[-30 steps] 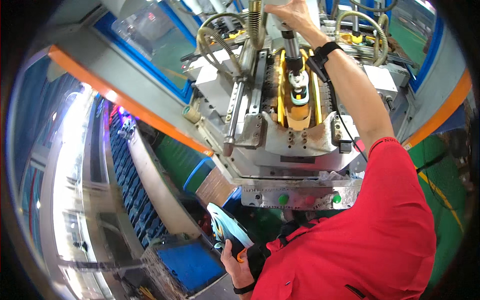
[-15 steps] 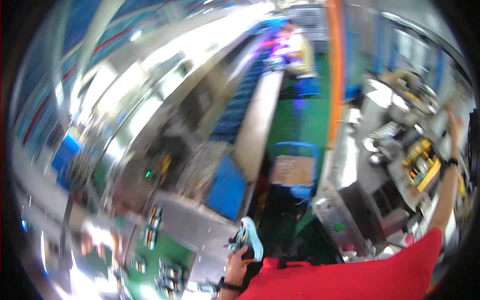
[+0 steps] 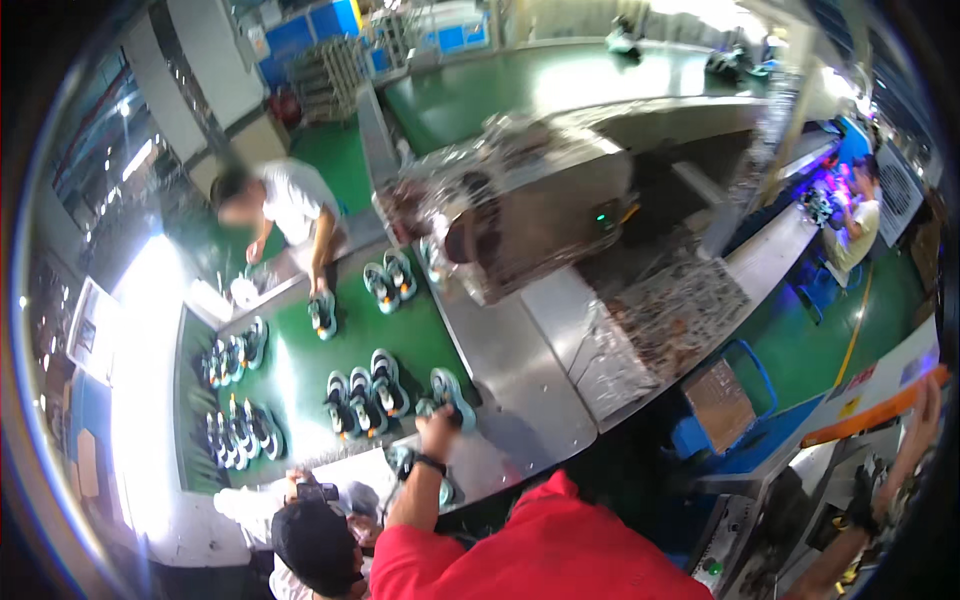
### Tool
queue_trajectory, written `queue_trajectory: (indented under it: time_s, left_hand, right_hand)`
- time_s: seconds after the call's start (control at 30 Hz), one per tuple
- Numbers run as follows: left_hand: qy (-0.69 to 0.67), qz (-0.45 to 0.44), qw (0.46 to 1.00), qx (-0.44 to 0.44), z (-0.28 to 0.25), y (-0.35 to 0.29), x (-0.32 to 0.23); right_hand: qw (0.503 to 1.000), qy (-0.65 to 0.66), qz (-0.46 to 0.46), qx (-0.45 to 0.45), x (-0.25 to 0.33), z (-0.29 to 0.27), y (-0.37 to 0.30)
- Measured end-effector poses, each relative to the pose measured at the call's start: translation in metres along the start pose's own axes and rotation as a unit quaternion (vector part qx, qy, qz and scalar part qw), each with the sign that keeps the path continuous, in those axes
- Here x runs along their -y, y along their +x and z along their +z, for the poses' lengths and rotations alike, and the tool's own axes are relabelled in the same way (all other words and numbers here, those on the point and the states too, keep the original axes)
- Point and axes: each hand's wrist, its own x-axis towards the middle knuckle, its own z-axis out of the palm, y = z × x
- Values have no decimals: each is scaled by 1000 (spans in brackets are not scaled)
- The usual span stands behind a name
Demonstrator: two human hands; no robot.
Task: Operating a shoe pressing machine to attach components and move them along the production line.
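Note:
My left hand [image 3: 437,421] reaches out over the near end of a green conveyor belt [image 3: 300,375] and grips a teal and white shoe [image 3: 452,388] that rests on the belt. Three similar shoes [image 3: 362,392] stand just left of it. A black band is on my left wrist. My right hand [image 3: 926,398] is raised at the far right edge of the picture, beside the orange-trimmed edge of a machine [image 3: 872,400]. Blur hides whether its fingers hold anything. My red shirt fills the lower middle.
Several more shoes [image 3: 232,362] sit in pairs along the belt. A person in a white shirt [image 3: 292,203] touches a shoe [image 3: 322,315] at the far side. A person in a black cap [image 3: 312,543] is at lower left. A foil-wrapped metal tunnel [image 3: 520,195] and a blue crate [image 3: 722,405] stand to the right.
My view has swung from the machine on the right to the green belt. My left hand carried the shoe from beside my body out onto the belt. My right hand stays at the machine.

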Motion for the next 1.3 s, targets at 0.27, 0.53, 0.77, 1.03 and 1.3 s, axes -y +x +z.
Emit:
queue_trajectory:
  time_s: [0.27, 0.53, 0.77, 1.03, 1.3]
  left_hand:
    - [362, 193, 900, -150, -6, 137, 29]
    - [434, 491, 737, -162, -78, 192, 78]
    - [256, 83, 963, 17, 1, 103, -23]
    - [258, 260, 887, 280, 126, -151, -142]
    - [-108, 278, 581, 757, 283, -360, -236]
  right_hand:
    - [910, 119, -5, 397, 278, 269, 27]
    - [835, 277, -23, 475, 424, 335, -56]
    - [959, -32, -18, 279, 203, 383, -56]
    - [936, -31, 34, 348, 154, 434, -69]
    - [916, -21, -46, 399, 171, 421, -59]
